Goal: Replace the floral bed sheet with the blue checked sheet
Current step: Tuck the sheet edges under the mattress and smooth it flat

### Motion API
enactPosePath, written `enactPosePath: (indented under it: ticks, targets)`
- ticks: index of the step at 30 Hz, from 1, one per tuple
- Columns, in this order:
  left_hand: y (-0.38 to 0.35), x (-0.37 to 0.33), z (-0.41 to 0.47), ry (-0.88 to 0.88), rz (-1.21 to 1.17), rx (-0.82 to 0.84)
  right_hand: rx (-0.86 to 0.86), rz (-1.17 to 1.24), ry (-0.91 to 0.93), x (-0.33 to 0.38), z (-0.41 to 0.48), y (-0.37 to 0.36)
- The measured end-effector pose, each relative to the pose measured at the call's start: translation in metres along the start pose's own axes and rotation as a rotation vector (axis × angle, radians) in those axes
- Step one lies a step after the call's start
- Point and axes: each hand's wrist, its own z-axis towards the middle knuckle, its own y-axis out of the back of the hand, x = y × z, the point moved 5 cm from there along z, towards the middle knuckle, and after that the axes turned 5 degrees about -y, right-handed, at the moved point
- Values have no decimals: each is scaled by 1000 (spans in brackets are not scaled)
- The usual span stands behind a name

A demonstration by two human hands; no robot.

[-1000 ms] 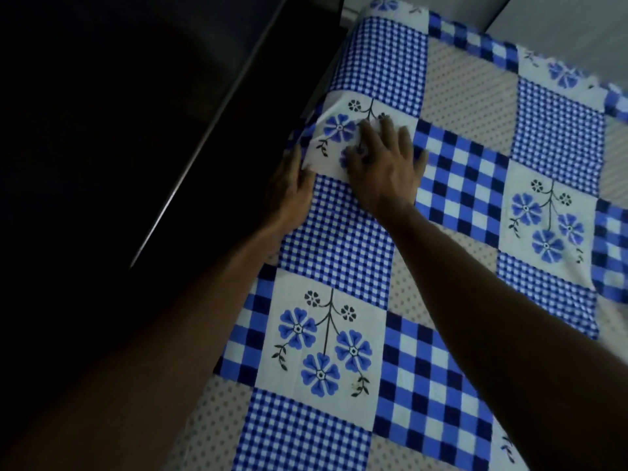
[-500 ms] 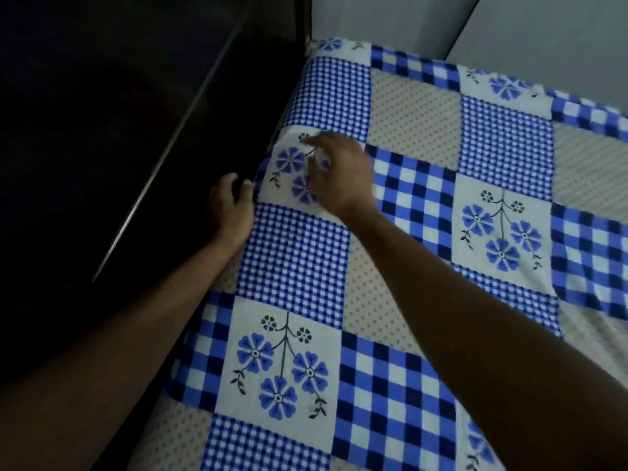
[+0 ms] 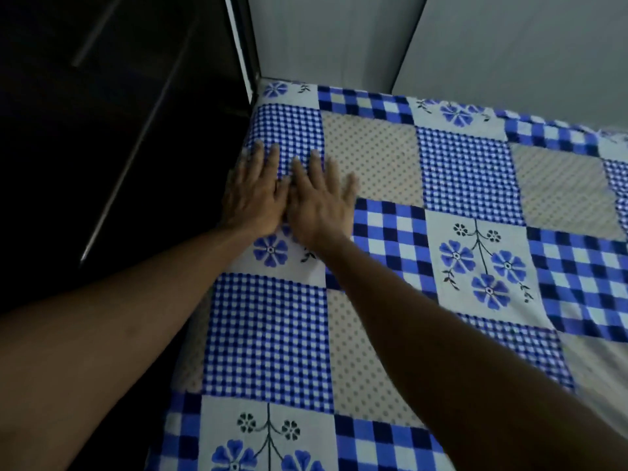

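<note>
The blue checked sheet [image 3: 469,171] is lying spread across the whole bed [image 3: 190,355], reaching the far corner at 12 o'clock against the grey wall [image 3: 339,39]; the floral one isn't showing anywhere. This looks like the smoothing stage. Left hand [image 3: 253,195] and right hand [image 3: 321,205] are pressing flat, side by side, at 10 o'clock, fingers [image 3: 273,158] straight, slightly apart, gripping nothing. Next, I'd judge, they're needing an outward sweep and a tuck along that edge. No writing showing.

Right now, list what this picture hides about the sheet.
Head view only.
Left edge of the blue checked sheet: lost in the dark gap; tuck unclear.
Cloth under the left hand and right hand: covered by them.
Sheet's right and near ends: cut off by the frame.
</note>
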Motion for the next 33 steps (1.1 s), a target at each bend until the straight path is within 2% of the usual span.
enactPosePath:
  ticks: [2,4,5,8,9,11,13,15,19,23,28,30,33]
  targets:
    - [0,15,17,114,-121,-17,0,55,87,18,18,2]
    - [1,26,31,276,-300,-35,-50,120,200,18,31,14]
    - [4,27,38,299,-347,-62,-94,146,214,9,36,23]
    - [22,9,69,85,-267,-205,-277,147,3,-55,56,54]
    - [26,-2,82,-15,-203,-204,-297,116,-118,-83,64,63]
    - [22,-25,106,-162,-83,-124,-231,64,-335,-123,80,68]
    - [10,-36,125,-153,-19,-30,-159,11,-409,-135,97,62]
    - [4,-33,141,-81,-44,-6,-150,-1,-418,-127,116,58]
    - [8,-15,157,45,-193,-45,-138,-32,-413,-91,150,55]
    - [3,11,169,193,-292,-67,-98,-23,-332,-52,174,44]
    - [8,12,161,265,-225,-19,-36,19,-112,-53,170,51]
    - [17,6,137,225,-132,-79,-122,114,-1,-60,144,58]
    - [16,-1,82,83,-95,-108,-309,252,-44,-94,79,67]
